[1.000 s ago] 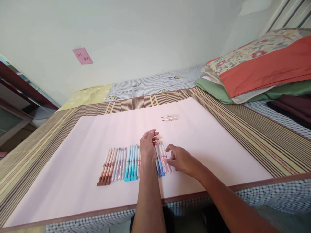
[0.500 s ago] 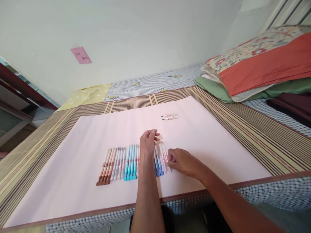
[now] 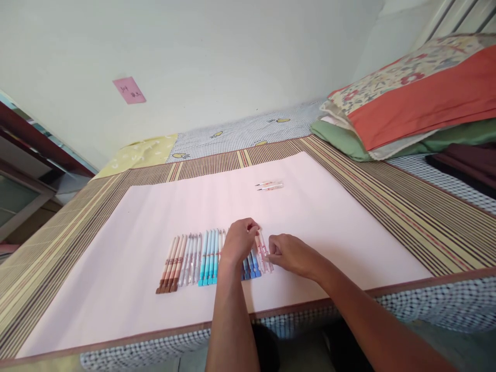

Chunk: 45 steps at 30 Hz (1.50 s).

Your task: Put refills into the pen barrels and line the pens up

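Just beside pink pens [image 3: 264,255]: right hand [image 3: 290,253], then open paper [image 3: 344,243] to edge [image 3: 365,214]

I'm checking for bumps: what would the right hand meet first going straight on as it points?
The right hand would probably meet the pinkish pens at the row's right end; whether they touch is unclear.

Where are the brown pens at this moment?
Head view: the brown pens lie on the pink sheet, at the row's left end, beside the clear pens.
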{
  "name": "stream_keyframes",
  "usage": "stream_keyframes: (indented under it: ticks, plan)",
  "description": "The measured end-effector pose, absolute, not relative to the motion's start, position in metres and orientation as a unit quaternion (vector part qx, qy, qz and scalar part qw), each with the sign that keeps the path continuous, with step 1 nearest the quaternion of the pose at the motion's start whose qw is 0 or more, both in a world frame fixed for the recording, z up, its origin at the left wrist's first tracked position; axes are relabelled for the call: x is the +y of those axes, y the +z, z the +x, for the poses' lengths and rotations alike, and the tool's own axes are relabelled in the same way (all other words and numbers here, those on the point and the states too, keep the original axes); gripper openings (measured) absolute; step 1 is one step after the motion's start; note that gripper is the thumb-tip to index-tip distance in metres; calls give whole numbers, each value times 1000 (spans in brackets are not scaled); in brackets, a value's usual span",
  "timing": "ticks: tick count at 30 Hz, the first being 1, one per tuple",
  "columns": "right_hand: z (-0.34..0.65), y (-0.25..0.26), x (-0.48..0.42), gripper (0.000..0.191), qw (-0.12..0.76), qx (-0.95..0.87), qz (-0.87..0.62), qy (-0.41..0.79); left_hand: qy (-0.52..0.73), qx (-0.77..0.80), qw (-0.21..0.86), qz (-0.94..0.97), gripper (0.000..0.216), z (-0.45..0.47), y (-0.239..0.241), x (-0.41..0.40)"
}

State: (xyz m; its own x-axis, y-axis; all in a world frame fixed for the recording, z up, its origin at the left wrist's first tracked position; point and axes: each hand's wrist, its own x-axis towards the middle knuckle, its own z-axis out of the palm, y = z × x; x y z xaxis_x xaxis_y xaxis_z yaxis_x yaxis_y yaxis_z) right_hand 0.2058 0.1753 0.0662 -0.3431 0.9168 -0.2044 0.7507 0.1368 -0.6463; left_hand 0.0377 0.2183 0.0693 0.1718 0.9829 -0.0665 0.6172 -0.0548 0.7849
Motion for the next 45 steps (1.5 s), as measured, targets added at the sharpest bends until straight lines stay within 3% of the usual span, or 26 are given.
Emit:
stream_keyframes:
  ticks: [29, 36, 45]
  plan:
    - [201, 62, 176, 11, 164, -730, -535, 393, 206, 610, 295, 706, 33, 35, 73, 219]
    - [209, 60, 175, 41, 135, -737, -505, 429, 210, 615, 296, 700, 36, 36, 72, 218]
    - [205, 58, 171, 36, 146, -756, -489, 410, 212, 614, 294, 701, 40, 36, 70, 219]
